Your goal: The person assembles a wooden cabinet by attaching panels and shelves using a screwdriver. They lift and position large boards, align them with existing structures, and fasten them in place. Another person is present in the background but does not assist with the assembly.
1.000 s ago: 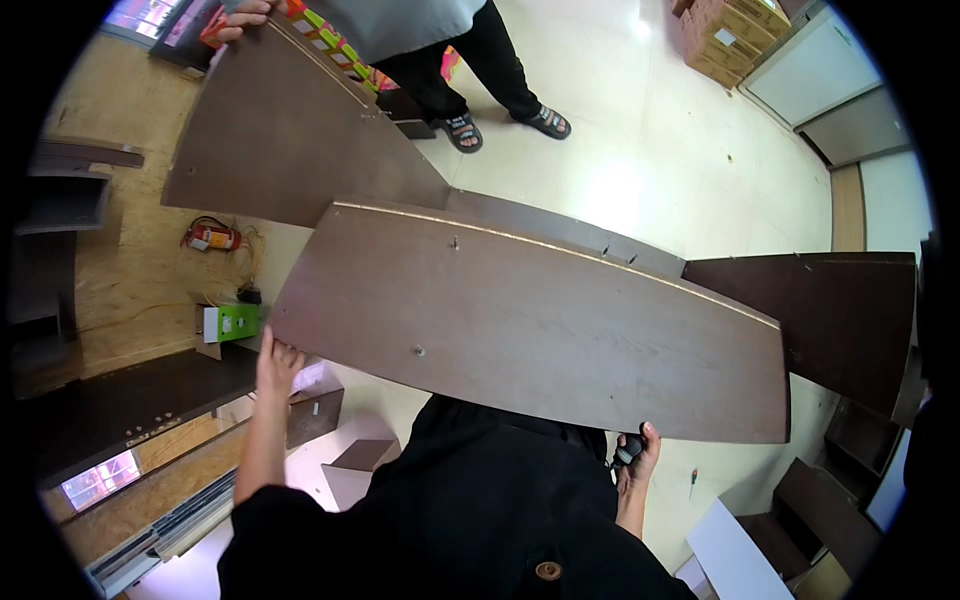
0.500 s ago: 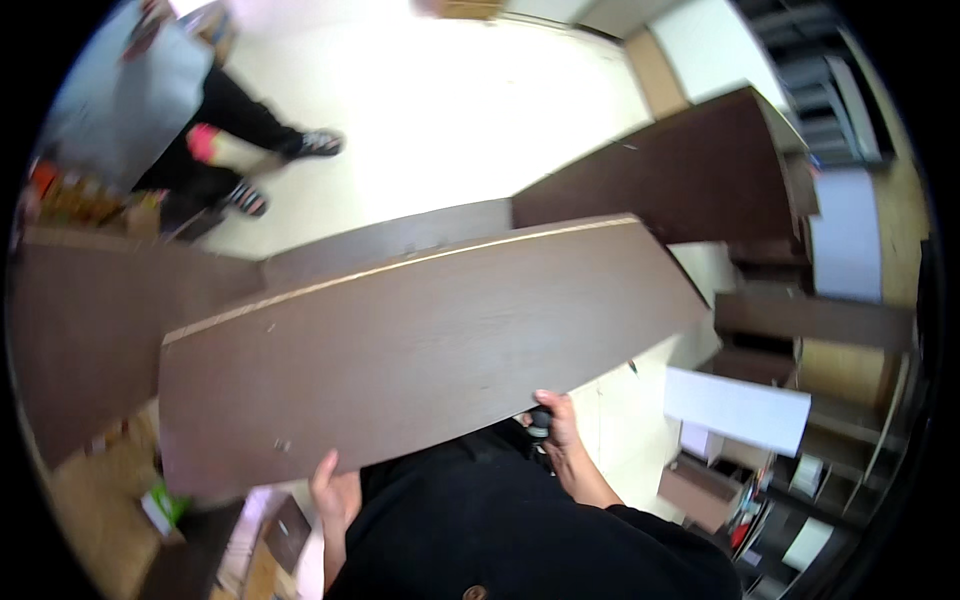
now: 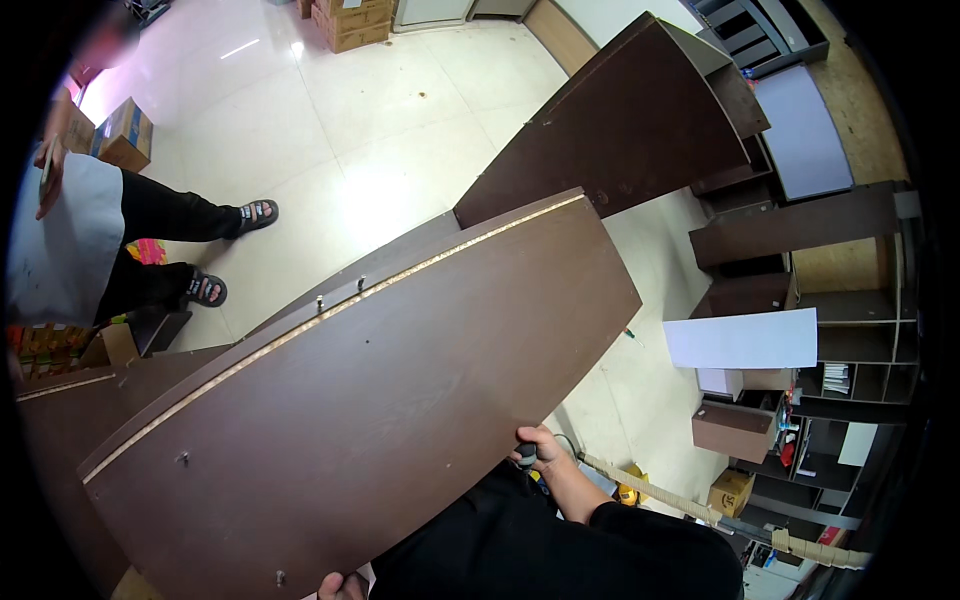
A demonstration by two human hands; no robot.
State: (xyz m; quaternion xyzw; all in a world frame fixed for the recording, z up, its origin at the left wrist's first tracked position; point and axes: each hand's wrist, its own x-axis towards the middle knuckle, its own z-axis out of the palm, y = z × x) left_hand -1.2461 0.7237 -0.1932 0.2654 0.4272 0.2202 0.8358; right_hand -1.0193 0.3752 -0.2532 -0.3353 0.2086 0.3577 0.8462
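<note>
A long dark brown wooden board [image 3: 370, 380] lies across my front, slanting from lower left to upper right. Its far edge shows raw, light chipboard, and small metal fittings stick out of its face. My left hand [image 3: 342, 585] is closed on the near edge, mostly cut off by the bottom of the picture, its underside hidden. Farther right along that edge, my right hand [image 3: 545, 448] is closed too, thumb near the board's face. A dark rounded handle with a grey band [image 3: 526, 455] shows in that hand; what tool it belongs to is hidden.
Beyond the board stands another brown panel piece [image 3: 620, 125]. A person in black trousers and sandals [image 3: 160, 215] stands at the left. Cardboard boxes [image 3: 350, 22] sit at the back. Shelving [image 3: 860, 340] and a white panel [image 3: 745, 338] are on the right, beside a wrapped pole [image 3: 650, 487].
The board has turned in view, its left end dropping nearer to me. My left hand has moved down with it. My right hand is slightly lower, still at the near edge.
</note>
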